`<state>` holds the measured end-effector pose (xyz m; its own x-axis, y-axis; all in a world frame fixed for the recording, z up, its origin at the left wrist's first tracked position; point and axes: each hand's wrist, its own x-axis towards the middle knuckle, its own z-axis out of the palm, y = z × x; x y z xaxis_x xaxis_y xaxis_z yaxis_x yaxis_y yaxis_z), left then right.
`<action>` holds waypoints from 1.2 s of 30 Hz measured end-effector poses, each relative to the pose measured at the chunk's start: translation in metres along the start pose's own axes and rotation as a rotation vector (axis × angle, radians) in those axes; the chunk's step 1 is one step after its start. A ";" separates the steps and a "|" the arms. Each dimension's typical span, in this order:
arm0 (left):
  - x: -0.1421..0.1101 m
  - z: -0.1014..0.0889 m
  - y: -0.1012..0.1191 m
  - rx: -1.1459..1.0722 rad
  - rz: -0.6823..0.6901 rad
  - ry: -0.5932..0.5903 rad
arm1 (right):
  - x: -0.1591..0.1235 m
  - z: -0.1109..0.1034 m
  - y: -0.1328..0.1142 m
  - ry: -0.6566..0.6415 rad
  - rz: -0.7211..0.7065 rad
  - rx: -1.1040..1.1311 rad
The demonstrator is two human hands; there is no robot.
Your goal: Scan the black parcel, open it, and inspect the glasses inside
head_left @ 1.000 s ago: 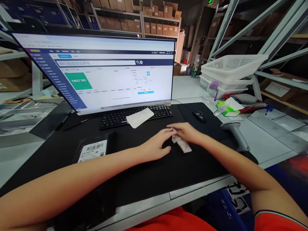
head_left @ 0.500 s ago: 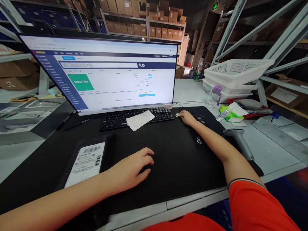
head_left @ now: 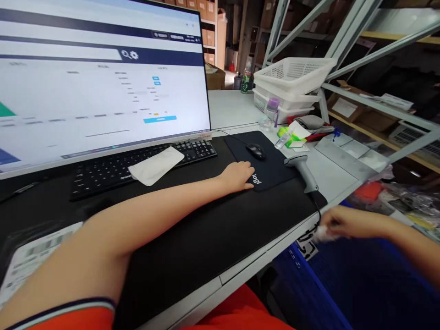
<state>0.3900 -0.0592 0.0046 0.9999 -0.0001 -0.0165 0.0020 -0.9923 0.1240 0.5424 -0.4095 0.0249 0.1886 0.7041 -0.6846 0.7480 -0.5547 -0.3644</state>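
Note:
My left hand (head_left: 238,176) rests palm down on the black desk mat (head_left: 192,243), its fingers loosely spread at the left edge of the mouse pad (head_left: 275,172) and holding nothing. Off the desk's right edge, my right hand (head_left: 340,222) is closed on a crumpled white scrap (head_left: 325,233), blurred by motion, above a blue crate (head_left: 309,279). A grey barcode scanner (head_left: 304,172) lies near the mat's right end, between the two hands. The black mouse (head_left: 256,151) sits on the pad beyond my left hand.
A monitor (head_left: 103,91) stands behind a keyboard (head_left: 99,172) with a white sheet (head_left: 156,166) lying across it. At lower left is a labelled dark package (head_left: 34,252), partly under my left arm. White baskets (head_left: 292,78) are stacked at the back right.
My right hand has moved from beside the keyboard to past the desk's right edge, carrying the white scrap. My left hand has slid right to the mouse pad. The view has turned right.

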 end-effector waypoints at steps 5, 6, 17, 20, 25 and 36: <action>0.068 0.018 0.012 0.118 0.069 -0.034 | 0.049 -0.017 -0.001 0.791 -0.038 -0.197; 0.074 0.019 0.011 0.132 0.077 -0.045 | 0.062 -0.019 -0.001 0.864 -0.065 -0.210; 0.090 0.004 0.036 0.268 0.160 -0.242 | 0.100 0.009 0.015 0.978 0.036 -0.411; 0.096 -0.001 0.043 0.274 0.218 -0.268 | 0.101 0.026 0.020 1.013 -0.067 -0.340; 0.104 -0.031 0.043 0.287 0.271 -0.228 | 0.118 0.028 0.011 1.176 -0.265 0.049; 0.145 -0.091 0.024 0.579 0.252 0.374 | 0.255 -0.073 -0.075 1.229 -0.286 0.245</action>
<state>0.5367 -0.0720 0.0955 0.9078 -0.2972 0.2959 -0.1340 -0.8742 -0.4668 0.5806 -0.1559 -0.0765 0.5994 0.6827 0.4179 0.7478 -0.2913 -0.5966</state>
